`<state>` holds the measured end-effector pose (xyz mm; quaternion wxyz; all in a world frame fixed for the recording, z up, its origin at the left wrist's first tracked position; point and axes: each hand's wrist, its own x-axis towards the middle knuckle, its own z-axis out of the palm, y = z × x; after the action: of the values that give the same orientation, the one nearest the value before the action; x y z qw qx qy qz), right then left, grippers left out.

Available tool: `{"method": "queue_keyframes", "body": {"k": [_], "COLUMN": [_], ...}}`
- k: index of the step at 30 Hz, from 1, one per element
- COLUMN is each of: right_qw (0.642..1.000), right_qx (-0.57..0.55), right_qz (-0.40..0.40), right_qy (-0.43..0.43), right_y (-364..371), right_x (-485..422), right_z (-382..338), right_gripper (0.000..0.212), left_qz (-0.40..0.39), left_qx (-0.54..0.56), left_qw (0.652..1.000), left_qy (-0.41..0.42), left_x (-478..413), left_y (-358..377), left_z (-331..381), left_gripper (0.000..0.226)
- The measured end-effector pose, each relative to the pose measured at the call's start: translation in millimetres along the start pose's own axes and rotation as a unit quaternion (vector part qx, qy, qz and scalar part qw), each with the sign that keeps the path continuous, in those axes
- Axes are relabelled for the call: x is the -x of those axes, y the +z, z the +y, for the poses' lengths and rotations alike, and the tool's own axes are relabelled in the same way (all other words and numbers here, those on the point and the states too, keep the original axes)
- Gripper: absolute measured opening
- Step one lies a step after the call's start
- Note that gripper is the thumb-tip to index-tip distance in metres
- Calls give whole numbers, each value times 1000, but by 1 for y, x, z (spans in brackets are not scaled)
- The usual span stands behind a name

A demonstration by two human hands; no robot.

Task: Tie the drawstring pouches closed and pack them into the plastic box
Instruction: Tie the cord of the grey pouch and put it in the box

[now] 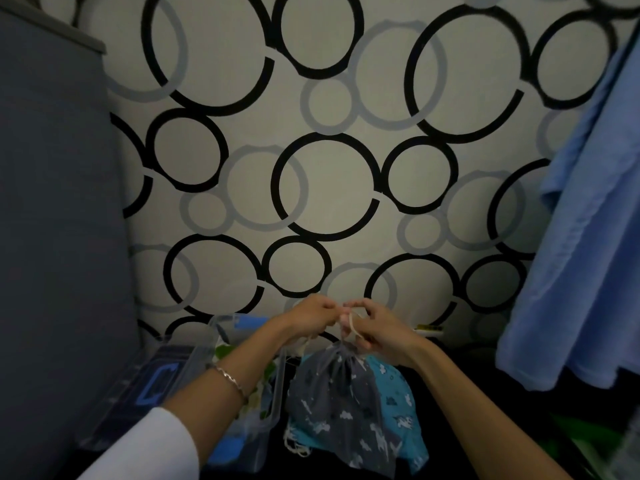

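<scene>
A grey drawstring pouch with white prints hangs gathered at its neck below my hands. My left hand and my right hand are both closed on its pale drawstring, which loops around the right fingers. A turquoise printed pouch lies behind and under the grey one. The clear plastic box stands to the left under my left forearm, with a leaf-print pouch partly visible inside.
The box's clear lid lies at the left against a grey panel. A blue cloth hangs at the right. A circle-patterned wall is straight ahead. Something green lies at bottom right.
</scene>
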<state>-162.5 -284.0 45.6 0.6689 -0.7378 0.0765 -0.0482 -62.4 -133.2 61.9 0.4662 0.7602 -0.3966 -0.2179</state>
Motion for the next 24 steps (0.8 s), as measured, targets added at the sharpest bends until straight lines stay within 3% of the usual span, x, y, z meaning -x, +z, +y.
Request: {"method": "queue_keyframes", "body": {"k": [2, 4, 6, 9, 11, 14, 18, 21, 23, 24], "right_qw": [999, 996, 988, 941, 916, 900, 940, 975, 966, 953], "right_qx": [15, 9, -100, -305, -367, -397, -274, -33, 152, 231], "right_qz": [31, 78, 106, 138, 157, 182, 173, 154, 132, 114], "right_qy": [-12, -38, -53, -40, -24, 5, 108, 156, 164, 160], "right_y": [-1, -6, -12, -25, -36, -54, -57, -40, -28, -23], "right_x": [0, 0, -3, -5, -7, -6, -1, 0, 1, 1], "right_z": [-1, -1, 0, 5, 12, 24, 44, 39, 26, 20], "right_gripper": [47, 36, 40, 42, 40, 40, 38, 28, 17, 24], "left_qz": [-2, -1, 2, -2, 0, 23, 32, 45, 63, 64], "left_qx": [1, 1, -8, -32, -57, -125, -199, -300, -309, -289], "left_qw": [1000, 1000, 999, 998, 997, 991, 979, 951, 946, 952], "left_qy": [10, 22, 35, 56, 60, 38, 27, 68, 77, 82], "left_x": [-1, -2, -3, 0, 3, 8, 12, 11, 10, 9], "left_y": [-2, -4, -8, -16, -24, -45, -66, -60, -56, -54], "left_z": [0, -1, -4, -11, -20, -37, -56, -50, -41, -36], "left_gripper": [30, 27, 17, 17, 32, 29, 25, 14, 13, 14]}}
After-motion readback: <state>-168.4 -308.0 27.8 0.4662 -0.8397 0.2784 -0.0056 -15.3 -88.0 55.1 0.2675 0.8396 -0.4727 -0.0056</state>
